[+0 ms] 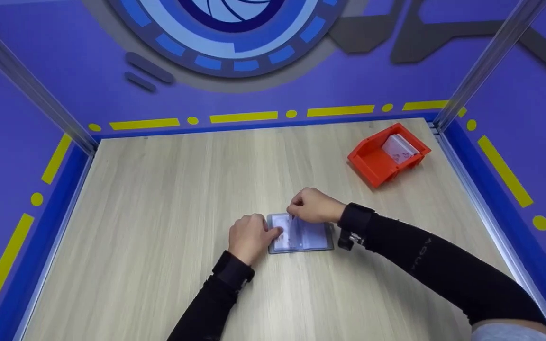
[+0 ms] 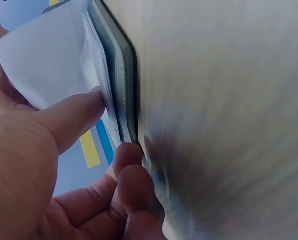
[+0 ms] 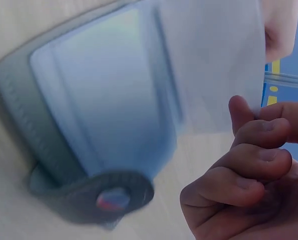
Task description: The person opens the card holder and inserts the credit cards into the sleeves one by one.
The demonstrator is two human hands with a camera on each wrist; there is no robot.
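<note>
A small card holder (image 1: 314,237) with a grey-green stitched cover and clear sleeves lies open on the table. My left hand (image 1: 249,237) holds its left edge, thumb on the page and fingertips at the cover's edge. Between thumb and index finger, my right hand (image 1: 318,205) pinches the edge of a translucent sleeve page (image 3: 214,65), raised upright from the middle. Its other fingers are curled in. The right wrist view shows the holder's strap (image 3: 138,185) with a round snap (image 3: 113,199). Pale cards or inserts show through the left page.
An orange-red open-front bin (image 1: 372,166) stands at the table's back right, holding a stack of white cards (image 1: 400,148) with reddish print. Blue-purple panels (image 1: 263,99) with yellow marks enclose the wood-grain table (image 1: 168,203) at the back and sides.
</note>
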